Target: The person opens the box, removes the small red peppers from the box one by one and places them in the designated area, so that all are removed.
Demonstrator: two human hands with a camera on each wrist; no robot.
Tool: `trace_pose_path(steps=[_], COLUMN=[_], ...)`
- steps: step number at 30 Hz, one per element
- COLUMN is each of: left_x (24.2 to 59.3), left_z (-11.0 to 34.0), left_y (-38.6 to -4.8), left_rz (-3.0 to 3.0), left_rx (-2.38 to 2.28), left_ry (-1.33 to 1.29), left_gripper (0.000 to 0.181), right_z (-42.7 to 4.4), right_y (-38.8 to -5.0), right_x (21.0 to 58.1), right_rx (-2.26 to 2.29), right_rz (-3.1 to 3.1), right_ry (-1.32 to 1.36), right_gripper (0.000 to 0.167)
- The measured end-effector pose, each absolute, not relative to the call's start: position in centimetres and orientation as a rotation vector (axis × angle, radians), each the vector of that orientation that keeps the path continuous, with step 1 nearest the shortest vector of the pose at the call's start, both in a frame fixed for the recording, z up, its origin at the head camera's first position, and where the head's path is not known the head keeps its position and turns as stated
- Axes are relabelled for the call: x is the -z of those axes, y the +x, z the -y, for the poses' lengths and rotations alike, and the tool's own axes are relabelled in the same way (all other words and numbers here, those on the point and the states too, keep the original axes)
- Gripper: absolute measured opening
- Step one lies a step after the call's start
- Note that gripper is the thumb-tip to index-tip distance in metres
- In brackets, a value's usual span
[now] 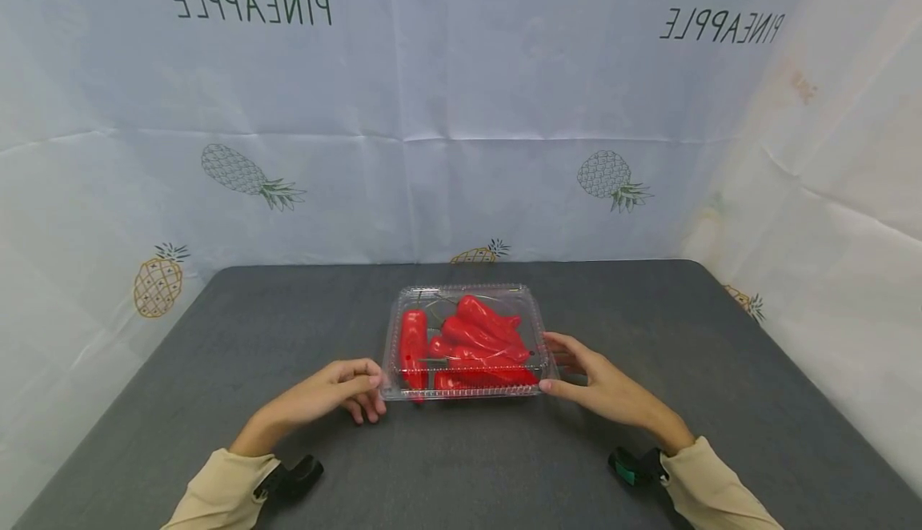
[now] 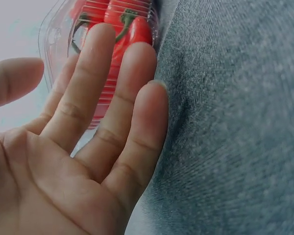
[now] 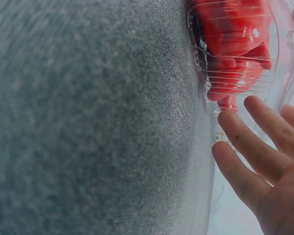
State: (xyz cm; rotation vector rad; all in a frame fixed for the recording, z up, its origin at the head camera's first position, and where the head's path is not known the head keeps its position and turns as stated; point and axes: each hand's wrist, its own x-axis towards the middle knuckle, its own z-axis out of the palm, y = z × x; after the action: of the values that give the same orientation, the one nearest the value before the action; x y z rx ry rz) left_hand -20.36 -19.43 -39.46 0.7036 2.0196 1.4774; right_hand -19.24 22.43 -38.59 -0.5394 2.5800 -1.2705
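Observation:
A clear plastic clamshell box (image 1: 536,314) with its lid down lies on the grey table. Several red peppers (image 1: 483,330) with green stems show through it. My left hand (image 1: 342,390) is at the box's left front corner, its fingers loosely bent; in the left wrist view the fingers (image 2: 90,73) appear in front of the box wall. At the right side my right hand (image 1: 601,382) has its thumb by the front corner and its fingers along the side. The right wrist view shows those fingers (image 3: 255,147) relaxed beside the box; firm contact cannot be made out.
The dark grey table (image 1: 461,466) extends around the box on all sides. Behind it hangs a pale cloth (image 1: 461,194) with pineapple prints and mirrored lettering. Black straps with devices (image 1: 291,478) sit on both wrists below beige sleeves (image 1: 223,486).

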Motion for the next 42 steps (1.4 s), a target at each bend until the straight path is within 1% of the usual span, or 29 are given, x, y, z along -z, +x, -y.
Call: trace_pose_path(steps=[10, 16, 24, 30, 36, 42], left_x=[39.77, 39.86, 40.24, 40.14, 39.96, 40.12], left_z=[19.55, 19.78, 19.82, 19.68, 19.47, 19.46], left_y=[-20.45, -20.39, -20.42, -20.31, -20.18, -20.26], left_rz=[-1.918, -1.854, -1.786, -1.795, -1.827, -1.786], left_rx=[-1.496, -1.506, -1.543, -1.547, -1.544, -1.562], left_ry=[0.693, 0.704, 0.717, 0.710, 0.685, 0.667], left_gripper=[0.035, 0.033, 0.039, 0.032, 0.032, 0.020], right_z=[-22.49, -22.42, -22.33, -22.34, -22.30, -22.21], right_y=[-19.17, -19.26, -19.30, -19.32, -19.26, -19.18], right_x=[38.59, 38.65, 38.74, 38.68, 38.64, 38.72], right_rx=[1.269, 1.251, 1.244, 1.242, 1.241, 1.226], right_rz=[-2.583, -2.602, -2.614, -2.613, -2.619, -2.640], right_ry=[-0.562, -0.538, -0.510, -0.512, -0.526, -0.530], right_gripper=[0.076, 0.076, 0.076, 0.075, 0.073, 0.072])
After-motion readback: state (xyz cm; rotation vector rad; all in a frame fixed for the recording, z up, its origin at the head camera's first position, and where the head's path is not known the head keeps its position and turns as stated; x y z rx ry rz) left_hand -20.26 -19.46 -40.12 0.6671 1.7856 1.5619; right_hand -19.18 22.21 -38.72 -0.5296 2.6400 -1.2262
